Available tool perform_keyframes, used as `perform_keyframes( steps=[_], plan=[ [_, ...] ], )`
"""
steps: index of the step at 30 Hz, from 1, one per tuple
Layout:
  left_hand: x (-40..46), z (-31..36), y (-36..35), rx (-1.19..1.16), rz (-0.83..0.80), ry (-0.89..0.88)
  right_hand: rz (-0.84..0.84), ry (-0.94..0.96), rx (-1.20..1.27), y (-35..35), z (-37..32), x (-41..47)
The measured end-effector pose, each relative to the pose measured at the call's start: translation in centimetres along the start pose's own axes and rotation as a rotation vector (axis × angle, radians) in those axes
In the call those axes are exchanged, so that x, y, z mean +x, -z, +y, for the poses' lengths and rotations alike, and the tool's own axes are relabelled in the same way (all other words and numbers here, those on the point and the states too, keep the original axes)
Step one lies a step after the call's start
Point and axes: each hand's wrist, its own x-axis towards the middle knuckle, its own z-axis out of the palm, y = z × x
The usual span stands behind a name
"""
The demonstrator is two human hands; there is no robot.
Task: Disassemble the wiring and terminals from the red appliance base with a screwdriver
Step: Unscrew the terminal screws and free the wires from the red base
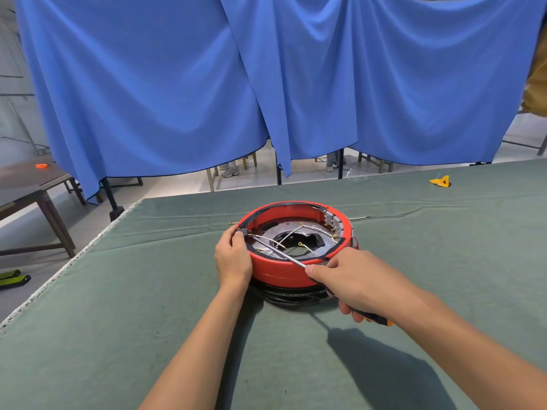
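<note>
Centrally on the counter [148, 321]: left grip [233, 258] curled round red base [278, 269] rim; right grip [355, 281] clasping screwdriver [284, 255] (shaft angled among the wiring [291, 233]).

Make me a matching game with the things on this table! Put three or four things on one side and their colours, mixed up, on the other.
Things:
1. appliance base
2. table cover
3. curtain
4. small object at the table's far right

Colours:
A. blue
B. yellow
C. red
D. green

Pairs: 1-C, 2-D, 3-A, 4-B
</note>
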Motion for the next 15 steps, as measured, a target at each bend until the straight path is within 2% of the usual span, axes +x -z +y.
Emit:
perform_keyframes(
  steps=[15],
  plan=[
    [-0.05, 0.06, -0.12, -0.008, 0.012, 0.0, -0.001, -0.015, 0.009, -0.01, -0.59, 0.15]
  ],
)
